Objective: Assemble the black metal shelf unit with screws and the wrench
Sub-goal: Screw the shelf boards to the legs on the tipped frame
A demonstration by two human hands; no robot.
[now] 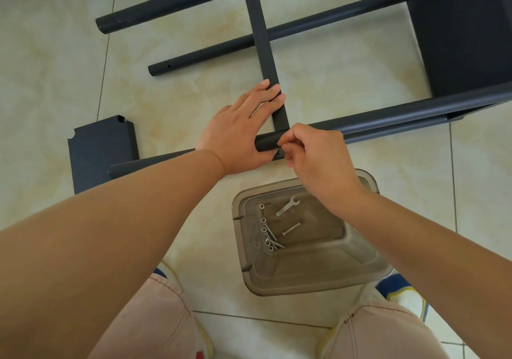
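The black shelf frame lies on its side on the tiled floor, with a flat crossbar (261,40) running from a far tube down to the near tube (393,120). My left hand (243,131) grips the joint, fingers on the crossbar and palm over the near tube. My right hand (313,156) pinches something small at that joint; the piece is hidden by my fingers. The silver wrench (288,205) and several screws (270,232) lie in a clear plastic tub (318,275) just below my hands.
A loose black shelf panel (102,150) lies on the floor at the left. A second loose tube (210,51) and a thicker tube (171,1) cross the far floor. A mounted black shelf (460,34) fills the upper right. My knees and shoes are at the bottom edge.
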